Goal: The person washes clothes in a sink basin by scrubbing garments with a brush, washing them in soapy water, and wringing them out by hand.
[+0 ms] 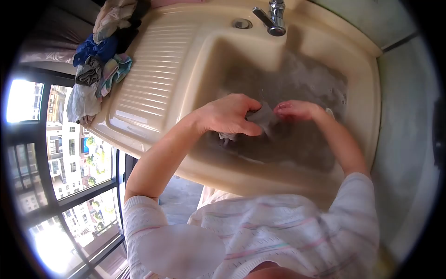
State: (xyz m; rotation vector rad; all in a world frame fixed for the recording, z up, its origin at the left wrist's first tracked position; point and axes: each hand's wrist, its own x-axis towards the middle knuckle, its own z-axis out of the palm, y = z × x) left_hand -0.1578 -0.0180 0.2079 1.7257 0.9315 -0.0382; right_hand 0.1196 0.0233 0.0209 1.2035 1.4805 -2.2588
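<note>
A wet grey cloth is stretched between my two hands over the murky water in the beige sink. My left hand grips its left side, with thumb and forefinger on either side of the fabric. A crumpled bit of cloth hangs under that hand. At the other edge, the curled fingers of my right hand pinch the cloth. How much fabric lies below the cloudy surface cannot be made out.
A chrome faucet rises from the sink's back edge, beside a round metal fitting. Left of the basin is a ribbed drainboard. Several bunched garments lie along its outer edge, near a window. A wall stands on the right.
</note>
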